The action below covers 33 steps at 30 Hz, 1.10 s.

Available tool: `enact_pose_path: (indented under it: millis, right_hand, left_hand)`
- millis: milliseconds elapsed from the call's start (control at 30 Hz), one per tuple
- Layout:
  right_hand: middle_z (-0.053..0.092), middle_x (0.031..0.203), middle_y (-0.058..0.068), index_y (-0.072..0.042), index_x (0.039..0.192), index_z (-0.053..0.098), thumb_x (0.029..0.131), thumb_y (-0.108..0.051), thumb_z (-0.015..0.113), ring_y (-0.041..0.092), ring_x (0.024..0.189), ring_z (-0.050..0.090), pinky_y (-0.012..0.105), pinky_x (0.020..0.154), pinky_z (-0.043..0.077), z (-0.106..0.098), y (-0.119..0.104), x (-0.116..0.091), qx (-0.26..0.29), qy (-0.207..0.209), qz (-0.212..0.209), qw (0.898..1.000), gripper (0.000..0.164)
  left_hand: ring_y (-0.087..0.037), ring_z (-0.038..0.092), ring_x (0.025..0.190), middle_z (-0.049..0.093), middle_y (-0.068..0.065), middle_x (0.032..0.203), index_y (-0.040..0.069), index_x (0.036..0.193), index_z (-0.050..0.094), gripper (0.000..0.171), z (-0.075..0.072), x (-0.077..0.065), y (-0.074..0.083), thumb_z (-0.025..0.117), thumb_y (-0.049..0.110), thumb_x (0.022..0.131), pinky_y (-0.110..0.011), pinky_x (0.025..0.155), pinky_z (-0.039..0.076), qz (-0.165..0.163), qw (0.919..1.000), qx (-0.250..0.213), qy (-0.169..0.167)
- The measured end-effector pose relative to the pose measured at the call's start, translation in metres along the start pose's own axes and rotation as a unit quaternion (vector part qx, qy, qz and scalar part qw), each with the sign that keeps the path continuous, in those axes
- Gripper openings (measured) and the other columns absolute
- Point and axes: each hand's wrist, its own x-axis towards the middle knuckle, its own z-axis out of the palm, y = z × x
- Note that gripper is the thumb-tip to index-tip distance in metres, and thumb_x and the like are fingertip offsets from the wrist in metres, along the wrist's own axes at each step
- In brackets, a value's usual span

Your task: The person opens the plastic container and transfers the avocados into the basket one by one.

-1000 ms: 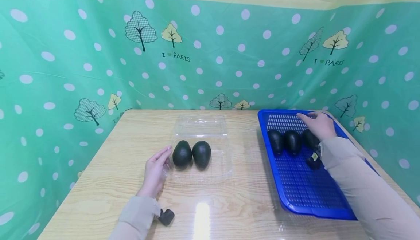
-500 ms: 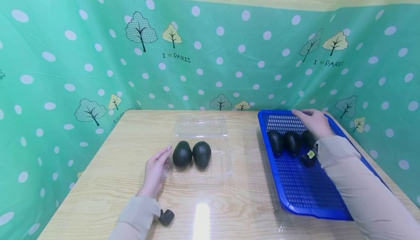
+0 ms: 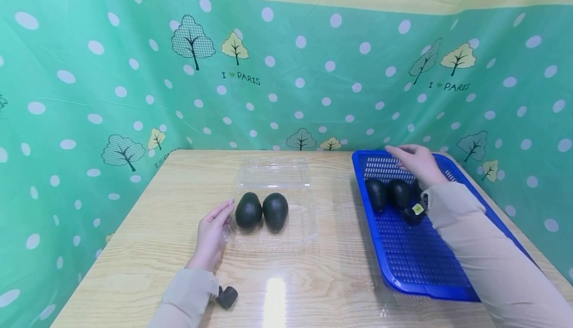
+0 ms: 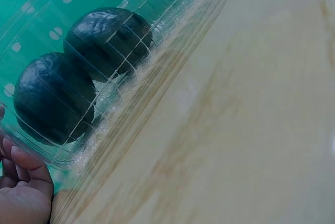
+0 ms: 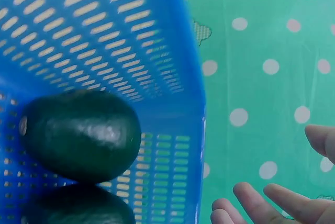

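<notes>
A clear plastic clamshell container (image 3: 302, 228) lies with its lid folded back on the table, two dark avocados (image 3: 275, 212) side by side in it. At its left side my left hand (image 3: 212, 236) pinches the container's edge; the left wrist view shows the fingers (image 4: 26, 166) curled at its corner. Over the far end of a blue plastic basket (image 3: 380, 251) is my right hand (image 3: 415, 163), fingers spread and holding nothing. Below it are three avocados (image 3: 399, 193) in a row, the rightmost partly hidden by the right wrist. An avocado (image 5: 78, 135) shows large in the right wrist view.
The light wood table (image 3: 170, 208) bears both containers, with bare wood between them. A green dotted curtain (image 3: 277, 84) hangs behind and along the sides. The basket's raised wall (image 5: 94, 30) stands around its avocados. Each wrist carries a small black device (image 3: 227, 297).
My right hand has drifted left over the basket's far end, its fingertips now toward the far left rim. The left hand, the container and the avocados have stayed in place.
</notes>
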Motion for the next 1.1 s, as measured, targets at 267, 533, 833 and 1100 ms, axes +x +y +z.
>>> enact_pose_path:
  millis: [267, 533, 833, 1100]
  right_hand:
    - [0.037, 0.153, 0.028, 0.005, 0.152, 0.028, 0.098, -0.058, 0.047, 0.041, 0.133, 0.042, 0.051, 0.114, 0.036, 0.009, -0.010, -0.001, 0.032, -0.015, -0.008, 0.999, 0.085]
    - [0.041, 0.151, 0.027, 0.003, 0.153, 0.026, 0.097, -0.057, 0.049, 0.041, 0.133, 0.045, 0.050, 0.114, 0.037, 0.020, -0.024, -0.004, 0.044, -0.023, -0.010, 0.999, 0.085]
    - [0.043, 0.150, 0.025, 0.001, 0.151, 0.032, 0.097, -0.057, 0.050, 0.040, 0.133, 0.045, 0.050, 0.114, 0.037, 0.030, -0.029, -0.006, 0.059, -0.039, -0.011, 0.997, 0.082]
    - [0.045, 0.148, 0.024, 0.000, 0.150, 0.035, 0.098, -0.055, 0.050, 0.038, 0.133, 0.046, 0.050, 0.114, 0.037, 0.038, -0.031, -0.006, 0.083, -0.047, -0.010, 0.995, 0.077]
  left_hand:
    - [0.000, 0.053, 0.076, 0.060, 0.010, 0.111, 0.007, 0.135, 0.058, 0.048, 0.001, -0.001, 0.002, 0.070, 0.026, 0.092, -0.012, 0.064, 0.045, 0.005, 1.0000, -0.006, -0.002]
    - [0.000, 0.053, 0.075, 0.060, 0.011, 0.110, 0.005, 0.135, 0.056, 0.049, 0.002, -0.003, 0.004, 0.070, 0.024, 0.093, -0.012, 0.064, 0.046, 0.006, 0.9998, -0.014, -0.008]
    - [-0.001, 0.052, 0.072, 0.060, 0.010, 0.097, 0.008, 0.132, 0.060, 0.045, 0.001, -0.001, 0.001, 0.071, 0.026, 0.092, -0.012, 0.058, 0.042, 0.003, 1.0000, -0.005, 0.004]
    - [0.000, 0.052, 0.069, 0.060, 0.010, 0.092, 0.008, 0.131, 0.061, 0.043, 0.001, 0.000, 0.000, 0.071, 0.024, 0.092, -0.012, 0.055, 0.041, 0.004, 0.9998, -0.017, 0.006]
